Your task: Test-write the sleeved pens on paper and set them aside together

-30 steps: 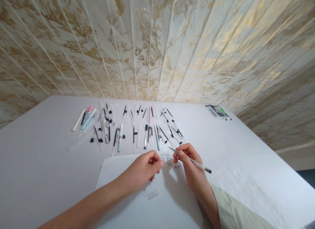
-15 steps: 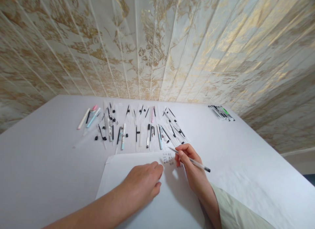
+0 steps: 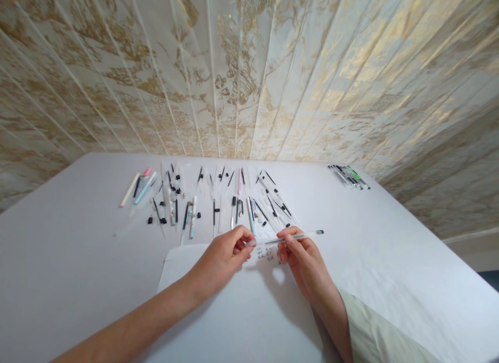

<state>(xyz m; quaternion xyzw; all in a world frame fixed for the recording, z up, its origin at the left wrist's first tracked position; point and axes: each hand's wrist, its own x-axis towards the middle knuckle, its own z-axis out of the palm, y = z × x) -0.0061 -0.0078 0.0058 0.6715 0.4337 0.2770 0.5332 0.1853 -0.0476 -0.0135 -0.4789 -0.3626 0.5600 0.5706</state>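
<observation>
My right hand [image 3: 302, 256] pinches a clear pen [image 3: 298, 236] with a dark end, its tip toward the left. My left hand [image 3: 230, 251] is closed, with a small translucent pen cap [image 3: 250, 243] between thumb and fingers, just left of the pen tip. Both hands are over a sheet of white paper [image 3: 234, 311]. Small handwritten marks [image 3: 266, 253] show near its top, between the two hands.
Beyond the paper lie many pen parts in rows: dark refills [image 3: 214, 212], black caps [image 3: 150, 220], clear barrels and a blue pen [image 3: 250, 216]. Pale and pink pens [image 3: 130, 190] lie at left, and a bundle of pens [image 3: 348, 177] at far right. Patterned curtain [image 3: 241, 82] hangs behind the table.
My left hand has risen off the paper toward the pen tip, and the cap now shows in its fingers. The pen has turned from slanting to nearly level.
</observation>
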